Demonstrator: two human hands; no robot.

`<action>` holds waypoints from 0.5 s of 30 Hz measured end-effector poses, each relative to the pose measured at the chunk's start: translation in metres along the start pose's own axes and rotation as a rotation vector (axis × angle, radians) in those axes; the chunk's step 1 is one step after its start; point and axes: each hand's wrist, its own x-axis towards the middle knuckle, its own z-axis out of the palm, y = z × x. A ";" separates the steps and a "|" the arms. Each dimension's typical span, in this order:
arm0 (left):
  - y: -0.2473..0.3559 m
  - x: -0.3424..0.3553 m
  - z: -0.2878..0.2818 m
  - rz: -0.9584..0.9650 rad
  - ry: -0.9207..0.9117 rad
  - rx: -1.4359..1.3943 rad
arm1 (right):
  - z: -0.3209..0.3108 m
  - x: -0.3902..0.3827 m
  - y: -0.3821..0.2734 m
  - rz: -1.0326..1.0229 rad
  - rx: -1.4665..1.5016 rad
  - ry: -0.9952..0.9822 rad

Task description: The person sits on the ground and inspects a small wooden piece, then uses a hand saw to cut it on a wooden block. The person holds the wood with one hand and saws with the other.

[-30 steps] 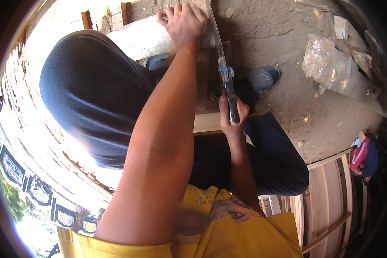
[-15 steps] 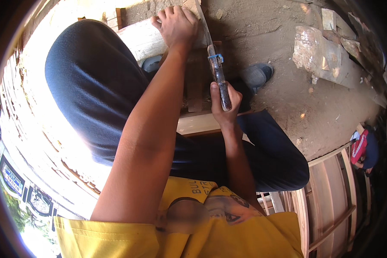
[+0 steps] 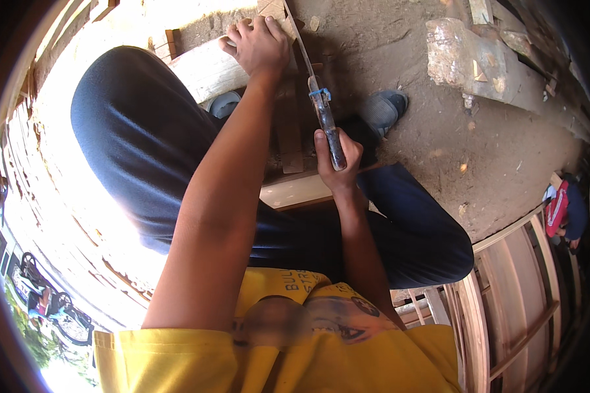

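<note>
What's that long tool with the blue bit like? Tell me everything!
The tool has a thin, grey, metal-looking blade and a dark, scuffed handle, with a blue tie near where they join. The right hand grips the handle; the blade slants away past the left hand, its tip out of view.

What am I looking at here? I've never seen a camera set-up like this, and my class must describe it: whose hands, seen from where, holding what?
There is no robot: these are a person's own bare hands. The camera sits on their head and looks down; its fisheye lens bends straight edges near the rim. The right hand grips the dark handle of a long, thin-bladed tool, probably a saw seen edge-on. The left hand rests on pale timber beside the blade. Rough wood lies on the bare earth to the right, and a wooden frame stands at lower right.
</note>
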 end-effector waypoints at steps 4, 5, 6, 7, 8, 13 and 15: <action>-0.004 0.004 -0.001 0.059 -0.023 0.059 | 0.000 -0.001 0.001 -0.005 -0.007 0.012; -0.005 0.006 0.000 0.074 -0.007 0.072 | 0.001 0.000 0.002 -0.019 -0.011 0.010; -0.007 0.006 0.002 0.088 0.007 0.054 | 0.001 0.000 0.002 -0.033 -0.015 0.009; -0.008 0.005 0.003 0.102 0.021 0.037 | 0.001 0.001 0.001 -0.022 -0.005 0.007; -0.008 0.005 0.004 0.116 0.033 0.020 | 0.000 0.001 -0.001 -0.011 0.005 0.005; -0.009 0.006 0.008 0.096 0.112 0.014 | 0.000 -0.009 0.011 -0.054 -0.033 -0.003; -0.009 0.005 0.007 0.086 0.120 0.011 | -0.006 -0.022 0.009 -0.044 -0.047 -0.035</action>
